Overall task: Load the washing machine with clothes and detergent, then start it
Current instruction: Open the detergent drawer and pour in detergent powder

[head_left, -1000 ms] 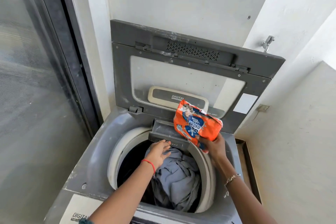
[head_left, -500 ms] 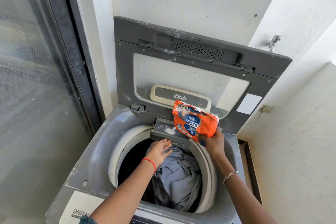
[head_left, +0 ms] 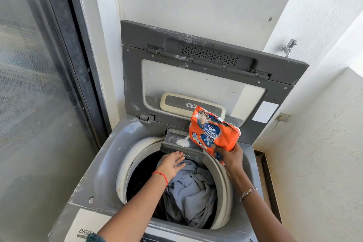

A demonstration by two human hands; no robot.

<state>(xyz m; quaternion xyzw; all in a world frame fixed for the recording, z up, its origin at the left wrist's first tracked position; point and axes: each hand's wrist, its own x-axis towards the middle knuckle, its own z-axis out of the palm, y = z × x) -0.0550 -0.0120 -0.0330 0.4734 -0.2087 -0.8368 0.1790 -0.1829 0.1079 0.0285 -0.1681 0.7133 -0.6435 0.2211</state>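
Orange detergent packet (head_left: 213, 133), gripped by the right hand (head_left: 229, 156) and tipped over the open drawer (head_left: 174, 137) (the left hand (head_left: 171, 164) rests flat-fingered on its front), could spill powder (head_left: 183, 142) past the edge onto the grey clothes (head_left: 190, 188) in the drum.

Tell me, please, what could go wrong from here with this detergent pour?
1. The packet is tipped over one end of the narrow drawer, where powder already lies; more could spill past the edge onto the clothes below.
2. The right hand grips the packet by its lower end only, so it might slip into the drum.
3. The left hand merely touches the drawer front; a nudge could shift the drawer mid-pour.
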